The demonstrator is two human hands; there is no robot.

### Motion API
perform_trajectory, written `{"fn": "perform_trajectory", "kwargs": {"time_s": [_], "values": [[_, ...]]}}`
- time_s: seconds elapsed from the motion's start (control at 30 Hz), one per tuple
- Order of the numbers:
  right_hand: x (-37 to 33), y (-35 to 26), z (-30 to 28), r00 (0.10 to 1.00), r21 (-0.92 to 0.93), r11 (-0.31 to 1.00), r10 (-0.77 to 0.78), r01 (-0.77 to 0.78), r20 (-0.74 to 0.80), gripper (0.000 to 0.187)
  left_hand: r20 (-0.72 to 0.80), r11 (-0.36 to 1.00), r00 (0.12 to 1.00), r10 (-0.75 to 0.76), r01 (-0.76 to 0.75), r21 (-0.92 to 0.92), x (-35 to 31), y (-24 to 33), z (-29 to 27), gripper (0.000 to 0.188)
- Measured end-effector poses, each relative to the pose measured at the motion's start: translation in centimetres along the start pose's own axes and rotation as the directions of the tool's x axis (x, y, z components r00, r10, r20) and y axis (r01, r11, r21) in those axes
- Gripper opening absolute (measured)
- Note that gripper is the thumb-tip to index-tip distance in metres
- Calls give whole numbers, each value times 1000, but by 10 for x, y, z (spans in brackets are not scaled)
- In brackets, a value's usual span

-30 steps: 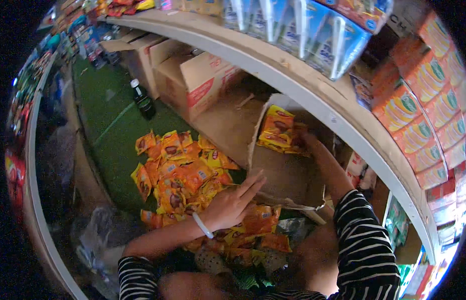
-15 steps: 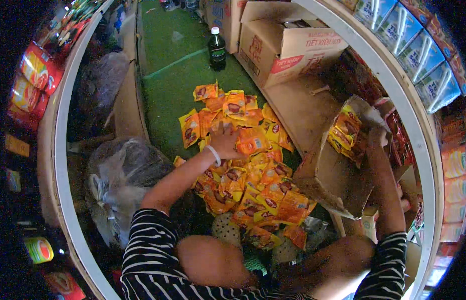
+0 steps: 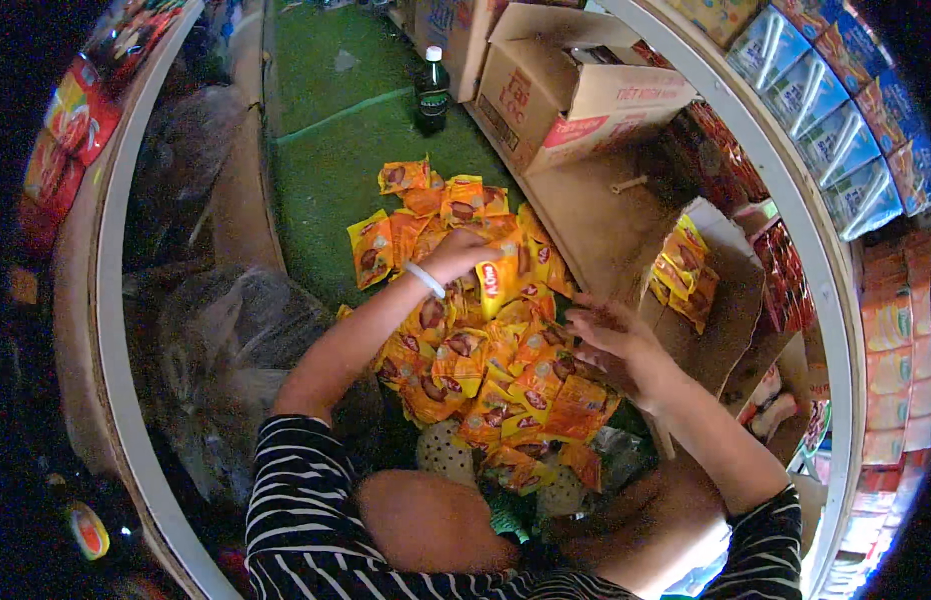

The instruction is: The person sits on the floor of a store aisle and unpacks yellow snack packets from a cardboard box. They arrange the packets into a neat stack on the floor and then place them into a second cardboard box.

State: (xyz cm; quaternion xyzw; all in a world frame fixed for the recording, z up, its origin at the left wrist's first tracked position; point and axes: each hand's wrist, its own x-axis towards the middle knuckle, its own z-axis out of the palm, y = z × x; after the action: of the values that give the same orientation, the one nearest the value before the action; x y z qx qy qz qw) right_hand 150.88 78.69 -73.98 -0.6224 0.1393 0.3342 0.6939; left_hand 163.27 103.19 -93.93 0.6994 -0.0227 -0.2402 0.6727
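Note:
A heap of small orange-and-yellow snack packets (image 3: 496,390) lies on the green mat in front of me. My left hand (image 3: 458,256), with a pale band at the wrist, pinches one snack packet (image 3: 501,278) and lifts it above the heap at a tilt. At the heap's right side, my right hand (image 3: 621,348) hovers with its fingers apart and holds nothing. Just beyond that hand stands an open cardboard box (image 3: 721,240), tilted, with several of the same packets (image 3: 683,270) inside. My right forearm hides part of the box's near side.
A dark bottle with a white cap (image 3: 433,90) stands on the green mat (image 3: 336,130) beyond the heap. Further right, a larger open carton (image 3: 546,100) rests on a brown board (image 3: 586,210). Clear plastic bags (image 3: 236,340) bulge at my left. Pale metal rails (image 3: 836,300) curve along both sides.
My right hand has come out of the cardboard box and moved left toward the heap. The left hand has raised a packet from the heap.

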Motion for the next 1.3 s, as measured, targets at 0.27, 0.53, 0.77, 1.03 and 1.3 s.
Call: {"fn": "perform_trajectory", "kwargs": {"time_s": [0.27, 0.53, 0.77, 1.03, 1.3], "values": [[6, 12, -7, 973, 29, 997, -81, 76, 218, 51, 398, 988, 907, 140, -154, 5, -100, 97, 39, 37], [-14, 2, 1, 923, -80, 992, 120, -97, 366, 55, 625, 853, 753, 205, -451, 263, -118, 118, 54, 43], [-9, 20, -12, 879, -41, 978, 203, -206, 431, 68, 563, 820, 758, 328, -525, 228, -96, 149, 81, 36], [5, 16, -17, 953, 261, 950, 93, -171, 288, 49, -610, 607, 689, 392, 305, 734, 80, -29, -38, 52], [12, 21, -28, 969, 93, 994, 29, -54, 246, 50, -229, 881, 923, -310, 188, -435, 79, -31, -80, 43]]}}
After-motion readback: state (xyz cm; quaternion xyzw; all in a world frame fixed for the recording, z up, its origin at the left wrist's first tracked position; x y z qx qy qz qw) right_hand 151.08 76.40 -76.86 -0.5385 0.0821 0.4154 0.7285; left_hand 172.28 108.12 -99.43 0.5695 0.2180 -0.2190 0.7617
